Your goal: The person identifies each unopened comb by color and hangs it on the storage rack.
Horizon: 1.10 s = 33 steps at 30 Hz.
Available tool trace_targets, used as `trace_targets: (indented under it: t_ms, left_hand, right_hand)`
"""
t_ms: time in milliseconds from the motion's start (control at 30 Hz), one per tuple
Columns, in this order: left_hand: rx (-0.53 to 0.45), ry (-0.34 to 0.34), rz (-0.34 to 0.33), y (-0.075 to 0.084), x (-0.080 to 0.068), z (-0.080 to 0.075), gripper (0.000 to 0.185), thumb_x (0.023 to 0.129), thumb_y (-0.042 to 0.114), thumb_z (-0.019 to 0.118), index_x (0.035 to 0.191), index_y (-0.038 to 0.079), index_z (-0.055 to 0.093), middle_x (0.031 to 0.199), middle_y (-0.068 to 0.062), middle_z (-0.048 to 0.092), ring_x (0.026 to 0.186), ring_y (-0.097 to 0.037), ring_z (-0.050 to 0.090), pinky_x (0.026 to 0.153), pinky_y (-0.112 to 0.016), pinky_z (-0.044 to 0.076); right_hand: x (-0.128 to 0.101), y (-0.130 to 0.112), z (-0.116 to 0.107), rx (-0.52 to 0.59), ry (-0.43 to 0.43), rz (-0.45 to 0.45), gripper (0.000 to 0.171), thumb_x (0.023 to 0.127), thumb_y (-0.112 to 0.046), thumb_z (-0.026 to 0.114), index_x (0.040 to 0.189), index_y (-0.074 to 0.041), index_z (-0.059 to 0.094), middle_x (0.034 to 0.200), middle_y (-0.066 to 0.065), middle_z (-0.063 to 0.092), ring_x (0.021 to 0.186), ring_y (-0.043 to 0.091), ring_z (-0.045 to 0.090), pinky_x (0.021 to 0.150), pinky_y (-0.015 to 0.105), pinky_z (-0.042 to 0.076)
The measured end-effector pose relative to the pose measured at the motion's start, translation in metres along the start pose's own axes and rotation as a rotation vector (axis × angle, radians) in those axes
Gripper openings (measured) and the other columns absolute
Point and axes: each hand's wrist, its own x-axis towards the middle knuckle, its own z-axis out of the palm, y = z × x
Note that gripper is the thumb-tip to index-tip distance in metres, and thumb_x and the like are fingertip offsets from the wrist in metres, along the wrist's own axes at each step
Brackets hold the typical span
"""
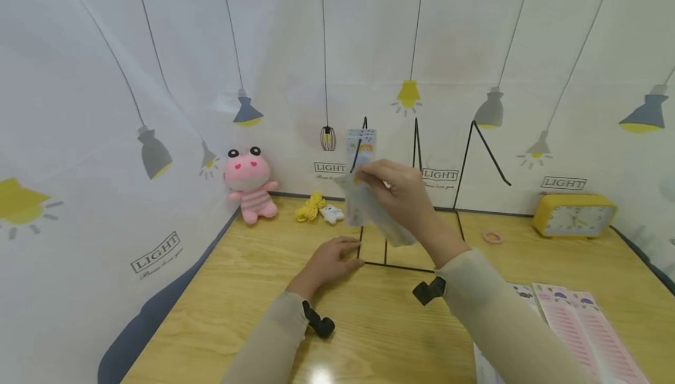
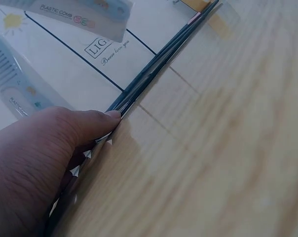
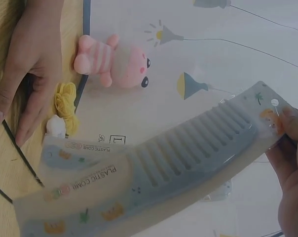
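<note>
My right hand (image 1: pixel 395 190) pinches the hole end of a blue plastic comb (image 3: pixel 188 163) in a clear printed bag. It is up at a prong of a black wire display rack (image 1: pixel 401 267), and the bag slants down to the right in the head view. Behind it, a second bagged comb (image 1: pixel 361 138) hangs on the rack. Low at the rack's left side, my left hand (image 1: pixel 331 261) rests on the table with its fingers and thumb extended. Its thumb (image 2: pixel 92 123) and fingertips are right at the base wire.
A pink plush toy (image 1: pixel 250 184), yellow cord (image 1: pixel 311 207) and a small white figure (image 1: pixel 331 214) are at the back left. Toward the right are a pink ring (image 1: pixel 493 237) and a yellow clock (image 1: pixel 575 216). Pink-and-white packs (image 1: pixel 569 319) lie by my right forearm. Two more rack prongs stand to the right.
</note>
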Motion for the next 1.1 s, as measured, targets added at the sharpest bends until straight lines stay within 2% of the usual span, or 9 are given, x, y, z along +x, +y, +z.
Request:
trace_targets:
  t_ms: [233,467,833,1100]
  left_hand:
    - [-0.008,-0.006,-0.009,0.002,0.001,-0.001,0.056,0.097,0.051,0.063,0.146,0.024,0.056,0.148,0.003,0.052,0.139,-0.025,0.044,0.115,-0.047,0.036]
    - [-0.001,-0.004,0.003,0.001,0.002,-0.002,0.057,0.098,0.051,0.062,0.146,0.023,0.055,0.149,0.001,0.051,0.140,-0.026,0.044,0.115,-0.048,0.036]
    - [-0.056,0.009,-0.041,-0.007,-0.002,0.003,0.054,0.095,0.054,0.063,0.143,0.028,0.059,0.146,0.007,0.052,0.137,-0.024,0.047,0.113,-0.048,0.038]
    - [-0.005,0.014,-0.021,-0.002,-0.001,0.000,0.054,0.097,0.051,0.063,0.143,0.023,0.059,0.145,0.007,0.054,0.135,-0.023,0.049,0.112,-0.045,0.040]
  right_hand:
    - [0.002,0.004,0.004,-0.028,0.011,0.049,0.010,0.091,0.000,0.073,0.100,-0.001,0.077,0.096,0.009,0.076,0.081,0.020,0.073,0.068,0.032,0.061]
    - [0.000,0.009,0.007,-0.035,0.004,0.061,0.011,0.091,0.000,0.072,0.102,0.001,0.076,0.097,0.011,0.076,0.082,0.021,0.073,0.070,0.030,0.061]
    - [-0.005,0.027,0.019,-0.093,0.033,0.146,0.012,0.092,-0.002,0.072,0.103,0.002,0.074,0.097,0.013,0.075,0.084,0.023,0.074,0.072,0.031,0.062]
    - [0.000,0.040,0.027,-0.112,0.050,0.270,0.013,0.093,-0.006,0.072,0.103,0.002,0.072,0.099,0.015,0.074,0.090,0.026,0.074,0.075,0.031,0.062]
